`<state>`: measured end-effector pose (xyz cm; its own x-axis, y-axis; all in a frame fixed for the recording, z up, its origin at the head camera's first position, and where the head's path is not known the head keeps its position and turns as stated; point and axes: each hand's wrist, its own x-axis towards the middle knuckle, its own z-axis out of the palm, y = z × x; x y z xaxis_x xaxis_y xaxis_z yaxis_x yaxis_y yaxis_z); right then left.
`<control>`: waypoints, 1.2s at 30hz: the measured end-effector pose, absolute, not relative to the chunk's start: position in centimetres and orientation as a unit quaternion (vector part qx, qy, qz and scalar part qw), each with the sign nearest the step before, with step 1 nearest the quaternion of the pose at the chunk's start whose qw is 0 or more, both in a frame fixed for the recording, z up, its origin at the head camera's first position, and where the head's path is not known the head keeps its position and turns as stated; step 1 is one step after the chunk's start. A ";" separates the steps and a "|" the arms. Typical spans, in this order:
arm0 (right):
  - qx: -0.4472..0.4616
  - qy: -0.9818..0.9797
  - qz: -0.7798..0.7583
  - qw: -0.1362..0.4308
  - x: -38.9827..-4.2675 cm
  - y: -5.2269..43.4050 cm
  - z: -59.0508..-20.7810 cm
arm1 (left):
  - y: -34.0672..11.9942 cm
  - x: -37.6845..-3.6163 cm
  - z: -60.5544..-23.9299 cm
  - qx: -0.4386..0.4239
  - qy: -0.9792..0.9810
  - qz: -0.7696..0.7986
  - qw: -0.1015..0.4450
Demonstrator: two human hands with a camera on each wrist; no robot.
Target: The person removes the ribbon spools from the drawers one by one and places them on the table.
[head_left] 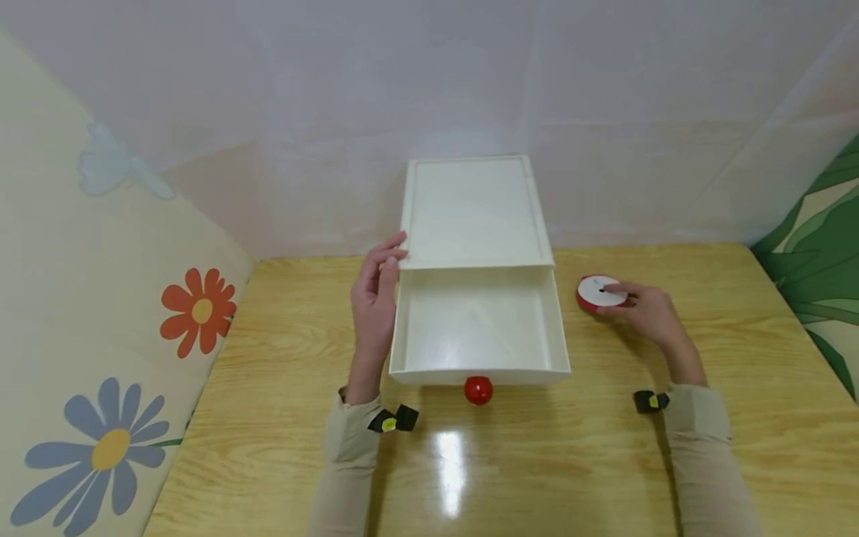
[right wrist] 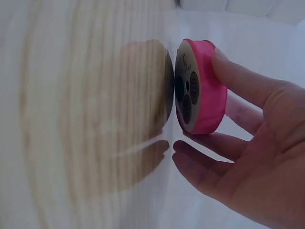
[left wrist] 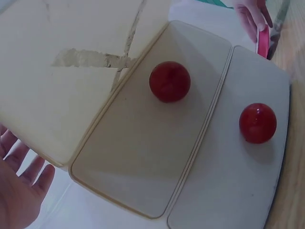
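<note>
Two hands at work over the wooden table (head_left: 268, 462), and it's the right hand (head_left: 647, 313) with the catch: thumb and fingers grasping a ribbon spool (head_left: 590, 286), white face up, just to the right of the white drawer (head_left: 429, 378). The right wrist view brings us in close, and there's the ribbon (right wrist: 209, 90), vivid pink from here, thumb on one side of the rim, fingers on the other, the printed underside facing the wood grain; whether it touches the table, I cannot tell. Across to the left hand (head_left: 376, 298), and this one is released, fingers stretched out, fingertips at the left edge of the white box (head_left: 473, 216), thumb raised beside the corner. That drawer stands well out of the box towards the person, a round red knob (head_left: 479, 391) on its front, and the left wrist view shows a pair of such knobs, one on each of two neighbouring panels. Both beige sleeves (head_left: 708, 477) reach in from below, a black wristband (head_left: 649, 402) at each cuff. Pale cloth (head_left: 335, 112) behind, a red flower (head_left: 201, 312) and a blue flower (head_left: 110, 447) on the left, green leaves (head_left: 825, 246) on the right!
</note>
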<state>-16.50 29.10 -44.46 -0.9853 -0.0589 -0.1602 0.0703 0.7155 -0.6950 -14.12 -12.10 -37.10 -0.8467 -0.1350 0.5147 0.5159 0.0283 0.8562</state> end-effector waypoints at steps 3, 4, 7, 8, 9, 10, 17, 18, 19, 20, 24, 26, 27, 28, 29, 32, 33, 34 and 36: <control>-0.016 0.927 -0.366 0.074 -16.4 29.2 -44.6 | -12.1 -14.3 -37.0 -0.156 -0.672 -0.679 0.250; -0.022 0.929 -0.362 0.069 -16.4 29.2 -44.7 | -12.1 -14.4 -37.0 -0.161 -0.667 -0.683 0.251; -0.042 0.935 -0.347 0.057 -16.4 29.3 -44.8 | -12.1 -14.7 -37.0 -0.179 -0.652 -0.690 0.257; -0.046 0.936 -0.345 0.057 -16.4 29.3 -44.9 | -12.1 -14.8 -37.0 -0.185 -0.647 -0.693 0.259; -0.050 0.936 -0.343 0.057 -16.4 29.4 -44.9 | -12.0 -14.9 -37.0 -0.191 -0.643 -0.695 0.261; -0.055 0.937 -0.341 0.055 -16.4 29.4 -45.0 | -12.0 -15.0 -37.0 -0.196 -0.639 -0.697 0.261; -0.078 0.943 -0.320 0.042 -16.3 29.7 -45.1 | -12.0 -15.4 -37.3 -0.204 -0.639 -0.696 0.256; -0.079 0.943 -0.319 0.045 -16.3 29.7 -45.0 | -12.0 -15.4 -37.3 -0.203 -0.643 -0.693 0.257; -0.079 0.943 -0.318 0.048 -16.3 29.8 -45.0 | -12.0 -15.4 -37.3 -0.202 -0.646 -0.689 0.258; -0.079 0.943 -0.320 0.051 -16.3 29.8 -44.9 | -12.1 -15.4 -37.3 -0.202 -0.648 -0.687 0.259; -0.073 0.936 -0.337 0.063 -16.1 29.7 -44.5 | -12.0 -15.4 -37.3 -0.193 -0.656 -0.681 0.263; -0.067 0.933 -0.347 0.069 -16.0 29.5 -44.0 | -12.0 -15.3 -37.3 -0.188 -0.657 -0.680 0.264; -0.064 0.932 -0.349 0.068 -15.9 29.4 -43.6 | -12.0 -15.3 -37.4 -0.185 -0.658 -0.680 0.265; -0.061 0.932 -0.352 0.065 -15.8 29.2 -43.2 | -12.0 -15.3 -37.4 -0.184 -0.659 -0.679 0.265; -0.056 0.931 -0.357 0.055 -15.6 29.0 -42.7 | -12.0 -15.3 -37.4 -0.184 -0.658 -0.680 0.266; -0.041 0.926 -0.376 -0.001 -14.9 28.3 -41.0 | -12.1 -15.2 -37.4 -0.185 -0.658 -0.680 0.265; -0.038 0.923 -0.381 -0.031 -14.5 28.0 -40.5 | -12.1 -15.2 -37.4 -0.186 -0.657 -0.681 0.264; -0.034 0.919 -0.389 -0.059 -14.1 27.7 -39.9 | -12.1 -15.3 -37.4 -0.188 -0.656 -0.682 0.264; -0.029 0.908 -0.401 -0.114 -13.4 27.1 -38.8 | -12.0 -15.3 -37.3 -0.190 -0.656 -0.682 0.263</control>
<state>-13.36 27.08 -38.80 -0.9723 0.0396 0.2302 -0.1434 0.6765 -0.7223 -15.27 -12.04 -37.31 -0.7899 -0.1092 0.6034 0.6073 -0.0025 0.7945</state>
